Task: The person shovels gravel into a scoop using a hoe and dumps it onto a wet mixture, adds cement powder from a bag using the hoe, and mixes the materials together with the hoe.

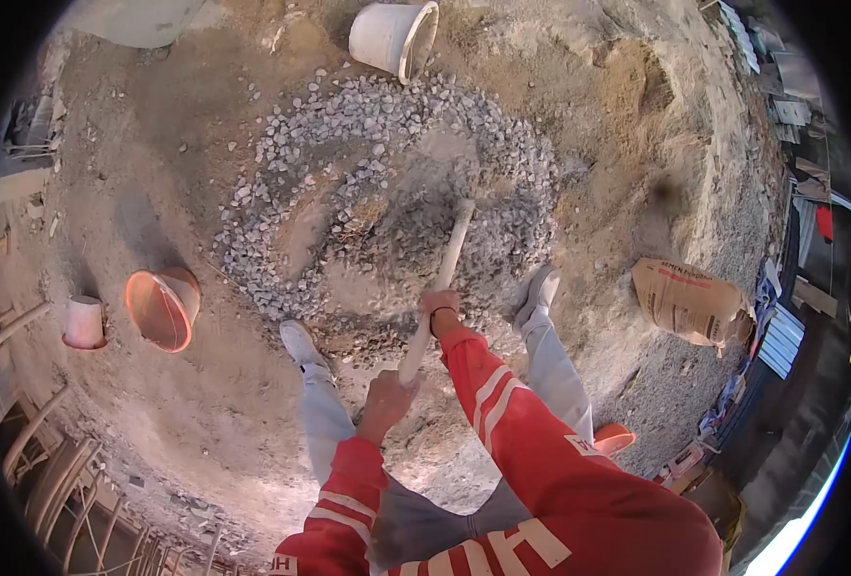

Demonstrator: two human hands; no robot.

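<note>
My left hand (386, 401) is wrapped round the near end of a long, pale wooden handle (455, 246). Further along the same handle, my right hand (440, 307) grips it from the right side. The handle slants away from me, and its far end meets a heap of grey mix (421, 206); the tool's head is buried or hidden there, so I cannot make out its kind. Grey gravel (291, 144) rings the heap. My feet stand apart at the near edge of the gravel.
A white bucket (380, 36) lies tipped beyond the gravel. To the left are an orange-rimmed bucket (161, 307) and a smaller pail (85, 322). A brown paper cement bag (687, 300) lies at right. An orange container (615, 439) sits behind my right leg. Wooden poles (8, 336) line the left edge.
</note>
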